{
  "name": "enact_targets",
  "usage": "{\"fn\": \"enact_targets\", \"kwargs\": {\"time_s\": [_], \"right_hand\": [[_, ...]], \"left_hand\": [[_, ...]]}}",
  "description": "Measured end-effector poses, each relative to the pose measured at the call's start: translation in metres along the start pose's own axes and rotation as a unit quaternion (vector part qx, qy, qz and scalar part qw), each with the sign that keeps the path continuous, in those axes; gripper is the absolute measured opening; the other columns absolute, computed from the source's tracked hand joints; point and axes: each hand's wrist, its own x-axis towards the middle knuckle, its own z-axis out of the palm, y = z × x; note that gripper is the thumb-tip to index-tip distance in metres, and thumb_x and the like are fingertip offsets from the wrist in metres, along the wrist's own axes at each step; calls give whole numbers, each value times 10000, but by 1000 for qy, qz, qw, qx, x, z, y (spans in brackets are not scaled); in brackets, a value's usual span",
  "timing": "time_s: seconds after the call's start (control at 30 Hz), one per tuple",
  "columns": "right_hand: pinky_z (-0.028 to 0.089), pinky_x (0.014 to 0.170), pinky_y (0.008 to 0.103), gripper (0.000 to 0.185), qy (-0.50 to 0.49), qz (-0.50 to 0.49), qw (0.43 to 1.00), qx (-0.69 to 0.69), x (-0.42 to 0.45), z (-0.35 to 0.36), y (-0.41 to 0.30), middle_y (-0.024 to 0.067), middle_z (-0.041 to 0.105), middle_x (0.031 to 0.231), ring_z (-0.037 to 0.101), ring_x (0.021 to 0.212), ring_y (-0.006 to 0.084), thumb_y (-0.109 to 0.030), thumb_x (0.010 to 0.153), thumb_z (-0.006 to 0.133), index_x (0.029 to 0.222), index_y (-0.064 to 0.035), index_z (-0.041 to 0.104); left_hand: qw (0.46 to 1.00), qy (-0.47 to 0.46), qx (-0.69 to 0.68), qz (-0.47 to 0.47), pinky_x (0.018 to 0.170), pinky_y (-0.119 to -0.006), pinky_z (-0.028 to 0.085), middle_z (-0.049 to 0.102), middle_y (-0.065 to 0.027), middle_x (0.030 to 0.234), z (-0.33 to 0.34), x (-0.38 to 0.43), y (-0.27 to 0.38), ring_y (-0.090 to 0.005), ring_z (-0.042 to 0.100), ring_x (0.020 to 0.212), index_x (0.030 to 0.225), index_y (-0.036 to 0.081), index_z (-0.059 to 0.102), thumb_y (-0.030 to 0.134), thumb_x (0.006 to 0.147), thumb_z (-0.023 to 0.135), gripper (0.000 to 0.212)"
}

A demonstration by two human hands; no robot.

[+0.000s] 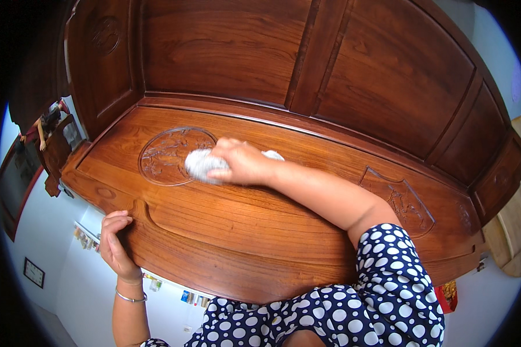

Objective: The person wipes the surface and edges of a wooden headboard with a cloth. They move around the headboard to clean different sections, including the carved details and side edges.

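My right hand [241, 162] is closed on a bunched white cloth [202, 165], pressed to the polished face of a carved wooden panel [243, 217]. Both hand and cloth are blurred. The cloth covers the right part of a round carved medallion [167, 156], and a bit of it shows past the back of the hand. At the panel's near left edge, my left hand [115, 243] has its fingers curled against the scrolled rim, its palm partly hidden. A metal bangle [131, 298] circles that wrist.
Tall wooden panels [225, 52] rise behind the carved surface. A shield-shaped carving [397, 201] lies to the right. Another person's arm [41, 134] shows at far left beside dark furniture. A wall clock [34, 272] and a shelf with small items [87, 238] are beyond the left edge.
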Motion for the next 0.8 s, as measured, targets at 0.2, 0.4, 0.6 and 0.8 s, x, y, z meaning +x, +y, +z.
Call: {"fn": "enact_targets", "kwargs": {"time_s": [0.2, 0.4, 0.6, 0.8], "right_hand": [[397, 960, 456, 522, 54, 162, 982, -81, 48, 20, 52, 185, 541, 1177, 462, 1169, 343, -476, 841, 595, 1134, -44, 596], [379, 976, 466, 566, 19, 276, 953, -125, 49, 5, 101, 115, 534, 1258, 447, 1213, 293, -525, 828, 574, 1172, -75, 598], [386, 946, 519, 577, 18, 321, 932, -169, -55, -40, 133, 100, 547, 1249, 494, 1181, 290, -550, 803, 598, 1170, -106, 593], [373, 979, 508, 594, 13, 435, 882, -182, -203, -100, 167, 120, 530, 1277, 473, 1216, 295, -537, 814, 605, 1228, -113, 556]], "left_hand": [[1000, -5, -15, 11, 904, -400, 397, 589, -139, 879, 3, 5, -6, -286, 532, 948, 837, -10, 553, 219, 966, 323, 349], [1000, 10, -12, 5, 899, -399, 400, 590, -141, 883, 4, 0, -4, -288, 533, 945, 837, -15, 553, 229, 967, 321, 361], [1000, -5, 0, 12, 925, -380, 383, 574, -134, 902, 2, 2, -4, -273, 524, 968, 856, -17, 544, 220, 981, 271, 382], [1000, 9, -11, 13, 901, -367, 395, 573, -142, 879, 2, 1, -2, -274, 531, 942, 836, -26, 542, 185, 957, 298, 344]]}}
